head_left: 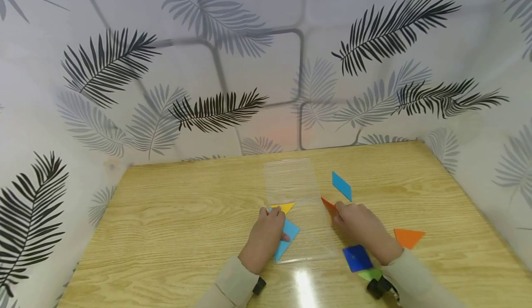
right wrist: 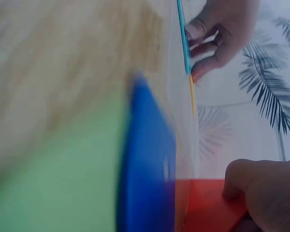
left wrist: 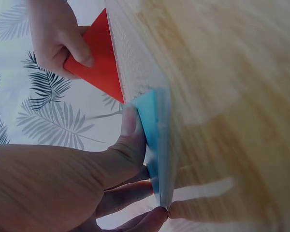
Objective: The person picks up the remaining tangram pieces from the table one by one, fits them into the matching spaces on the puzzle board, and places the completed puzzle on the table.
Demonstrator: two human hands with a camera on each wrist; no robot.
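Head view: clear flat plastic tray (head_left: 311,238) on a wood-grain table (head_left: 187,225). Left hand (head_left: 263,236), fingers spread, presses a light-blue triangular tile (head_left: 292,230) on the tray, a yellow tile (head_left: 287,207) beside it. Right hand (head_left: 363,227) pinches a red tile (head_left: 329,206), tilted at the tray's right edge. To the right: blue parallelogram tile (head_left: 341,186), orange tile (head_left: 408,238), dark-blue square tile (head_left: 357,258), light-green tile (head_left: 369,274).

Left wrist view: thumb on light-blue tile; red tile clamped between right thumb and fingers.

Right wrist view: dark-blue and light-green tiles, blurred, foreground.
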